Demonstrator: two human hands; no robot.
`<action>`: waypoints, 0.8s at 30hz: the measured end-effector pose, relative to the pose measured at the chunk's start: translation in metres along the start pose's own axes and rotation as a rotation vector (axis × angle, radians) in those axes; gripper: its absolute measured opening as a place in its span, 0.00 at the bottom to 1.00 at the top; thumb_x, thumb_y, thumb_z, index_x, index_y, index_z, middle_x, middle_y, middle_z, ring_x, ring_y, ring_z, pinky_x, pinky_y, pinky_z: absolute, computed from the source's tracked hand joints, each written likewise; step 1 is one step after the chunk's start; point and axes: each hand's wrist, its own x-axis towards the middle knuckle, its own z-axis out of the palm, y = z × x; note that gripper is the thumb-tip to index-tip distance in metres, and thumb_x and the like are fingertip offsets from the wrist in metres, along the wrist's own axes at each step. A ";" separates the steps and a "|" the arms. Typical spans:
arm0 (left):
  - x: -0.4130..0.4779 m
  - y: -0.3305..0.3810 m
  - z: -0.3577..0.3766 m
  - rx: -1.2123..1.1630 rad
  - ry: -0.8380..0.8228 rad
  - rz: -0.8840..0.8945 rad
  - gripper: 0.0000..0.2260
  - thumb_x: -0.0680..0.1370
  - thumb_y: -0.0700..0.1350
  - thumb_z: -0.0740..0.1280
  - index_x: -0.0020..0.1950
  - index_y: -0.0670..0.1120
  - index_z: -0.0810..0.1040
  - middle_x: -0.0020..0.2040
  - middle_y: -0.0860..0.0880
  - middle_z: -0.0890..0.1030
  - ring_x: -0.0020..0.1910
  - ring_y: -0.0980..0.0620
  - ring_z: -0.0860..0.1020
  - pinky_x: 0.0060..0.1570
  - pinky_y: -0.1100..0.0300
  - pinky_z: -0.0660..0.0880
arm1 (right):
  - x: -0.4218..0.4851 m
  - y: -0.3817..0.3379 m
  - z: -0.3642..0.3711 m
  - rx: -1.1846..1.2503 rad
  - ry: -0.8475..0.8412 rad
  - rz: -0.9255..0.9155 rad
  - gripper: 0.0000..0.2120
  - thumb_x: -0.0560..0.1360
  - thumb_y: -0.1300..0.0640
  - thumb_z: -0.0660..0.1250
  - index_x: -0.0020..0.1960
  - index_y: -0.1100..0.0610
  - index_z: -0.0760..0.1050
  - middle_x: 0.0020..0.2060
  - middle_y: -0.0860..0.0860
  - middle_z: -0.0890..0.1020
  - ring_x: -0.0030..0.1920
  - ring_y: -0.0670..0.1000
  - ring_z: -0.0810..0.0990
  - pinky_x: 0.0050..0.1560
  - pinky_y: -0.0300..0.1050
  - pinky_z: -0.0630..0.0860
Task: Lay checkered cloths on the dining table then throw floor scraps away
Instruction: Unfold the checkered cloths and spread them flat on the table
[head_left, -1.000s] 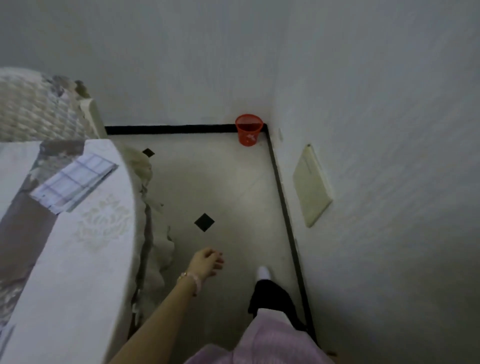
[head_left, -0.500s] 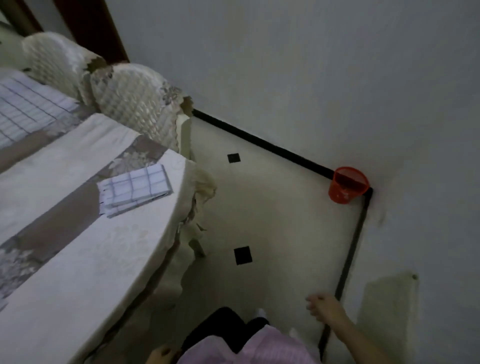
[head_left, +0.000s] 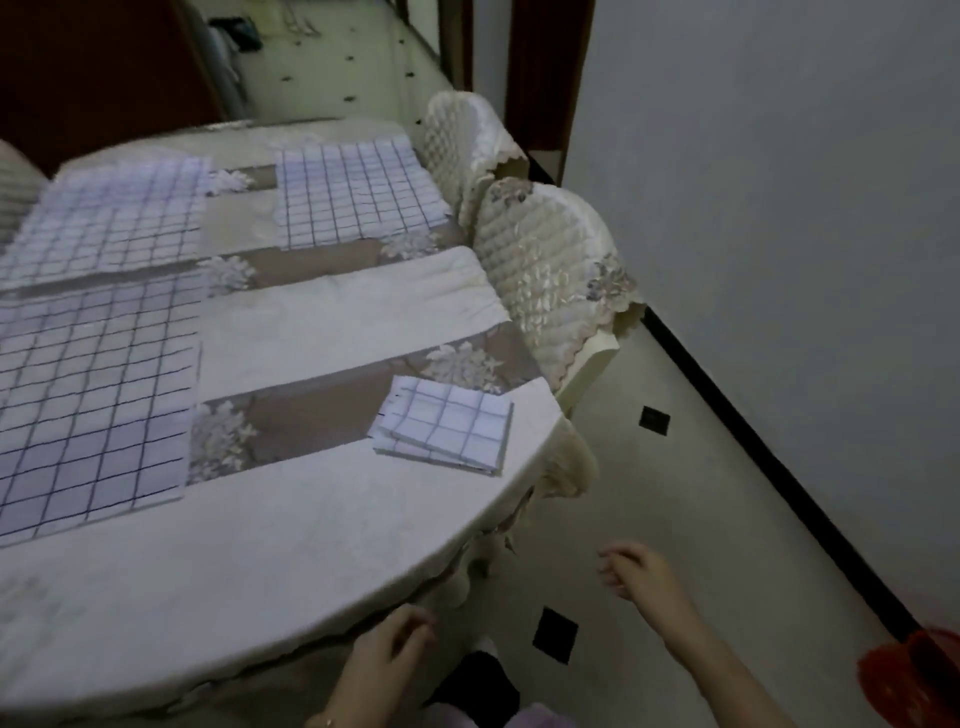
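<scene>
Your left hand (head_left: 387, 649) hangs just off the near rim of the rounded dining table (head_left: 260, 561), fingers loosely curled and holding nothing; your right hand (head_left: 636, 569) is out over the floor, apart from the table, its fingers likewise slack and half-curled with nothing in them; the table wears a cream embossed tablecloth (head_left: 332, 312) crossed by brown bands with pale leafy motifs, its scalloped hem drooping at the corner; three white checkered cloths with thin dark grid lines lie spread flat on it, the large near-left cloth (head_left: 88, 405), the far-left cloth (head_left: 114, 218) and the far-right cloth (head_left: 353, 192); a small folded checkered cloth (head_left: 447, 426) sits as a neat layered square near the table's right edge; two chairs in glossy quilted cream covers with frilled edges stand against the table's right side, the nearer chair (head_left: 545, 270) and the farther chair (head_left: 462, 135); the pale tiled floor (head_left: 649, 493) carries small black diamond insets, and a black skirting strip (head_left: 753, 441) runs along the plain white wall (head_left: 779, 182); a red plastic bin (head_left: 914, 670) shows at the lower right, cut off by the edge of view.
</scene>
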 end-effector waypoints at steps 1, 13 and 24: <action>0.007 0.019 -0.003 0.041 0.006 0.049 0.10 0.76 0.42 0.67 0.41 0.58 0.77 0.39 0.59 0.83 0.39 0.68 0.78 0.38 0.76 0.71 | 0.009 -0.021 0.003 -0.016 -0.019 -0.072 0.10 0.80 0.65 0.57 0.52 0.64 0.77 0.43 0.58 0.80 0.39 0.50 0.77 0.35 0.32 0.74; 0.075 0.043 -0.020 0.622 0.548 0.205 0.19 0.71 0.45 0.56 0.49 0.41 0.84 0.51 0.43 0.85 0.48 0.46 0.84 0.46 0.53 0.81 | 0.116 -0.164 0.068 -0.550 -0.288 -0.590 0.20 0.76 0.60 0.63 0.68 0.56 0.71 0.62 0.52 0.77 0.63 0.53 0.75 0.61 0.43 0.70; 0.076 0.055 -0.001 0.639 0.625 0.009 0.16 0.68 0.44 0.61 0.50 0.48 0.84 0.55 0.51 0.84 0.53 0.51 0.83 0.56 0.57 0.73 | 0.163 -0.189 0.090 -0.753 -0.371 -0.573 0.05 0.71 0.57 0.66 0.37 0.51 0.74 0.35 0.46 0.78 0.42 0.53 0.77 0.36 0.44 0.71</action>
